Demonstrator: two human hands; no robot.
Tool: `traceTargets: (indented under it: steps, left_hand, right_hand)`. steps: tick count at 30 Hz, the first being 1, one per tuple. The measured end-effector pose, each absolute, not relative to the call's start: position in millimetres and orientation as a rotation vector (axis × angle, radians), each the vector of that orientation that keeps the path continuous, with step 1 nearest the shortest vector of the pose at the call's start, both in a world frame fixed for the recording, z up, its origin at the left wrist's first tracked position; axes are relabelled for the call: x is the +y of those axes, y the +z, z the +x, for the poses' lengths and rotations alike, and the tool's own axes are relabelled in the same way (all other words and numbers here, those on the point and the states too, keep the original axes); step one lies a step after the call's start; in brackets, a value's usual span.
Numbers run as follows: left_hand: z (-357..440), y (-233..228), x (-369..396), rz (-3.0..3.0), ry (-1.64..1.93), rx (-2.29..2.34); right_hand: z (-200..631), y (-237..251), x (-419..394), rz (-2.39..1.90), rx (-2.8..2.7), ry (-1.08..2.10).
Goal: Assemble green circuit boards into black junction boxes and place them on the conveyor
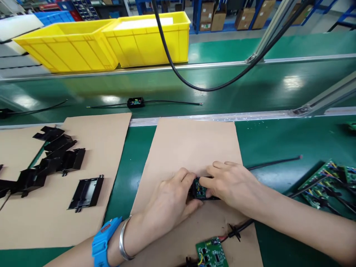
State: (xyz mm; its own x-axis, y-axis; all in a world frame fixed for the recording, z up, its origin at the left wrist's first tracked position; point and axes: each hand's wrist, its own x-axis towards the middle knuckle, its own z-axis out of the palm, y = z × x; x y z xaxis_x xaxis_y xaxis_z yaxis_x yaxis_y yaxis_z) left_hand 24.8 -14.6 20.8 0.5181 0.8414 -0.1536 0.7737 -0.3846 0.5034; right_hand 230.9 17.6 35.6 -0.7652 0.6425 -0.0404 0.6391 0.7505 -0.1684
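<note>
left hand (172, 194) is closed round one end of the black case (213, 198) on the cardboard (194, 142), probably steadying it while the right hand (229, 183) has fingertips on the circuit board (199, 190) inside, can't tell if gripping tbh

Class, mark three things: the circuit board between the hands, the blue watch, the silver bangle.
Circuit board (199, 190), head view: its exposed face.
Blue watch (100, 244), head view: its strap.
Silver bangle (121, 239), head view: its outer side.
</note>
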Motion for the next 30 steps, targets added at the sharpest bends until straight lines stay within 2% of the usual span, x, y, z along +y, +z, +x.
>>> traceTargets:
  steps: [5, 14, 21, 24, 30]
  left_hand:
    - [26.0, 26.1, -13.7, 2.232, 0.156, 1.346]
    - [15.5, 36.0, -13.2, 2.367, 0.149, 1.322]
    - [15.5, 22.5, -17.4, 2.604, 0.344, 1.268]
    - [14.3, 20.5, -18.5, 2.740, 0.224, 1.228]
    - [29.4, 16.7, -38.0, 3.243, -0.232, 1.314]
  right_hand:
    - [229.3, 33.2, 13.4, -1.127, -2.900, 0.237]
    - [228.7, 30.3, 15.2, -1.167, -2.860, 0.391]
    - [230.4, 28.8, 12.6, -1.160, -2.788, 0.404]
    - [231.2, 24.6, 13.6, -1.156, -2.756, 0.430]
    - [231.9, 15.9, 16.7, -1.123, -2.732, 0.471]
